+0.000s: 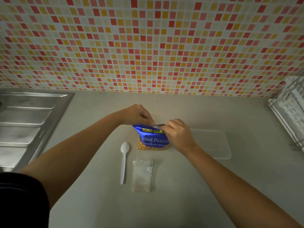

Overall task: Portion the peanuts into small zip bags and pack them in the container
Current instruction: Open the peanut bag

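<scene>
Blue foil, printed with salted-peanut lettering above a clear window of nuts, is what both hands are busy with: the peanut packet (152, 137) stands upright on the pale grey counter (181, 195), and the left hand (136, 115) and right hand (178, 134) each have fingers clamped on its top seam, close together. I judge this the opening step, with nothing portioned yet. Next comes a pull apart at the seam, kept gentle so the nuts don't scatter. Just in front lie a white plastic spoon (123, 162) and a small stack of clear zip bags (142, 175); how many bags, I cannot tell. To the right sits a shallow translucent plastic container (213, 145), faint against the counter and partly hidden by the right wrist. Whether the seam has begun to split is covered by the fingers.
</scene>
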Action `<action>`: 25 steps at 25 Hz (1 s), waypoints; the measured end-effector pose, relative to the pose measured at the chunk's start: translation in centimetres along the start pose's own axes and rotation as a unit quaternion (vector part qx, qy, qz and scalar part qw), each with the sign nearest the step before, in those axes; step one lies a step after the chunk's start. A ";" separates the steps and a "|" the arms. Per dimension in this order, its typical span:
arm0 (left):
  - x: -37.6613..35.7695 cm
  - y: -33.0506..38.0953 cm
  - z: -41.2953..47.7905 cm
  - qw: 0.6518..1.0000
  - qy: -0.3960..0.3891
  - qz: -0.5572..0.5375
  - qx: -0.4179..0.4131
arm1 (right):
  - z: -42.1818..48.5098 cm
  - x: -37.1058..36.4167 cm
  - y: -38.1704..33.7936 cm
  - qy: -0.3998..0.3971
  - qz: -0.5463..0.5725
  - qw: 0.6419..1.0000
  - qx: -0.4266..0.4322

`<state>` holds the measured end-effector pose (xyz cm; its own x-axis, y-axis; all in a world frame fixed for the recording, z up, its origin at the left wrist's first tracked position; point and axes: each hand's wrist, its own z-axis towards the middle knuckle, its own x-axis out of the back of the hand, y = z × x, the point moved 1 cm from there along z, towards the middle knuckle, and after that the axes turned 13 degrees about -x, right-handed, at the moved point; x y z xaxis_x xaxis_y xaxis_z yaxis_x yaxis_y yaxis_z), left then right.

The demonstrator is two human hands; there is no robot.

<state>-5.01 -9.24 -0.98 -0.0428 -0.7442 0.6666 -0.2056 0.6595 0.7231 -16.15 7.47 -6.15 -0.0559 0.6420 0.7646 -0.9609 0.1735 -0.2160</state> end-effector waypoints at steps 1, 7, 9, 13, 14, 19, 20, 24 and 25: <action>0.1 0.0 0.1 1.000 -0.015 -0.004 0.003 | -0.1 0.0 0.0 0.004 0.000 1.000 0.009; -0.8 0.5 0.8 0.992 -0.018 0.104 -0.069 | -0.4 -0.2 0.2 0.017 0.009 1.000 0.016; -0.6 0.3 0.9 0.996 -0.022 0.067 -0.046 | -0.2 -0.5 0.3 0.003 0.004 1.000 -0.008; -0.6 0.0 1.3 0.994 0.011 0.094 -0.048 | 0.3 -1.2 0.4 -0.029 0.014 0.998 -0.055; -0.8 0.0 1.3 0.991 0.020 0.115 -0.061 | 0.4 -1.3 0.4 -0.034 0.019 0.997 -0.063; -1.8 0.1 0.8 0.967 0.074 0.201 -0.140 | 0.7 -0.6 0.1 -0.055 0.052 0.994 -0.083; -2.1 0.3 0.8 0.963 0.087 0.211 -0.147 | 0.8 -0.5 0.2 -0.061 0.054 0.993 -0.082; -2.6 0.6 1.1 0.963 0.086 0.219 -0.133 | 1.1 -0.2 0.6 -0.086 0.073 0.990 -0.089; -2.6 0.6 1.2 0.961 0.090 0.226 -0.129 | 1.0 -0.1 0.5 -0.095 0.082 0.988 -0.086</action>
<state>-6.18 -7.01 -2.47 0.1048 -0.3605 0.9269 0.0448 0.9327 0.3577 -16.88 6.74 -5.65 -0.2731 0.5232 0.8073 -0.8754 0.2128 -0.4341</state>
